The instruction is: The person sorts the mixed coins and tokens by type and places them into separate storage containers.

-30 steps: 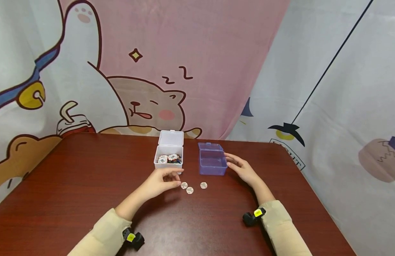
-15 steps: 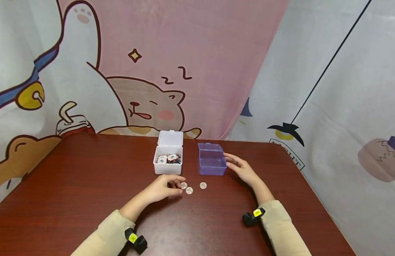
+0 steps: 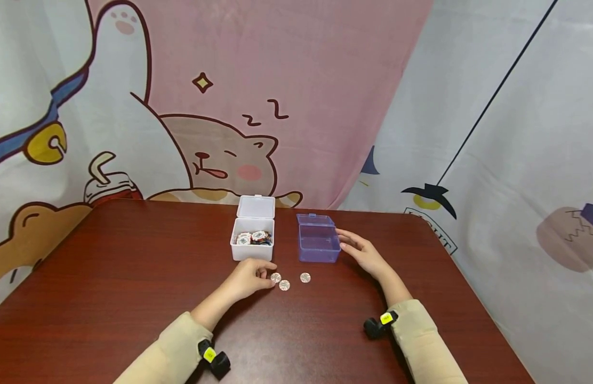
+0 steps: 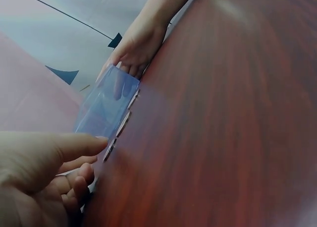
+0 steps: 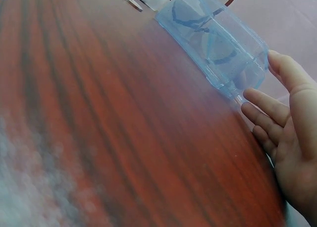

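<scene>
My left hand (image 3: 250, 278) is just above the table, thumb and index finger spread at the edge of a small pale round chip (image 3: 275, 278). Nothing is seen clasped between them. Beside it lies a second chip (image 3: 284, 285), and a third chip (image 3: 305, 278) is farther right. My right hand (image 3: 366, 256) has its fingers extended against the right side of a see-through blue-purple box (image 3: 319, 256), whose lid is up. In the right wrist view, fingertips (image 5: 250, 95) meet or nearly meet the box's end.
A white box (image 3: 252, 255) with its lid raised stands behind my left hand and contains several patterned chips (image 3: 259, 237). The brown wooden table (image 3: 296, 336) reaches back to a printed curtain (image 3: 325, 106).
My left hand first drew toward me from in front of the white box, then shifted slightly away and right, around the nearest chip. My right hand and both boxes stay put.
</scene>
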The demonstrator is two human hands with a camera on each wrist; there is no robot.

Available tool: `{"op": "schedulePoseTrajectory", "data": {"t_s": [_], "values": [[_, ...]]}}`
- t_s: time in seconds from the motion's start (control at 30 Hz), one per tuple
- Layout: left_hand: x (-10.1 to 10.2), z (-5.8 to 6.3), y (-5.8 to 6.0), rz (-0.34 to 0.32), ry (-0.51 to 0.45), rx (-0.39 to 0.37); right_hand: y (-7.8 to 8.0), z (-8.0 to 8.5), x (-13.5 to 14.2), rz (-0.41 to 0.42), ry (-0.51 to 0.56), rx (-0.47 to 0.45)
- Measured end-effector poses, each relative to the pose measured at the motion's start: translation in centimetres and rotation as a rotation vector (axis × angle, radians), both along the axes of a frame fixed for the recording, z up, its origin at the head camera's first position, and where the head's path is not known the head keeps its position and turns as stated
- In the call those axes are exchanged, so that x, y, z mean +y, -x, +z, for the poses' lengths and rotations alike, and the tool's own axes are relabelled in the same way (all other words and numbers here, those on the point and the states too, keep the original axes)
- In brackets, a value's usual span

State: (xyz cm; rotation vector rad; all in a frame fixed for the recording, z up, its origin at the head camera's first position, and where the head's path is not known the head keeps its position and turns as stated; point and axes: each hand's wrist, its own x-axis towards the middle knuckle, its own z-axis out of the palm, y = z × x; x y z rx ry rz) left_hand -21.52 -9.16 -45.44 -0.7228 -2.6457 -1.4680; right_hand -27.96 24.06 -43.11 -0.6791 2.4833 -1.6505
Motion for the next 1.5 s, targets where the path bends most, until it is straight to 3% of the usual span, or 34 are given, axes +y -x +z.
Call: {"op": "schedulePoseTrajectory", "data": {"t_s": [0.4,0.6,1.1,1.5], "values": [[0.79,0.13,-0.11,0.073,0.054,0.024,-0.05,0.07,-0.01,0.003,0.0,0.002],[0.9,0.36,-0.07,0.078,0.067,0.04,0.0,0.0,0.01,0.003,0.0,0.006],[0.98,0.54,-0.2,0.123,0.072,-0.015,0.06,-0.06,-0.02,0.006,0.006,0.012],[0.73,0.4,-0.38,0.102,0.032,0.008,-0.01,-0.09,-0.04,0.002,0.009,0.008]]}}
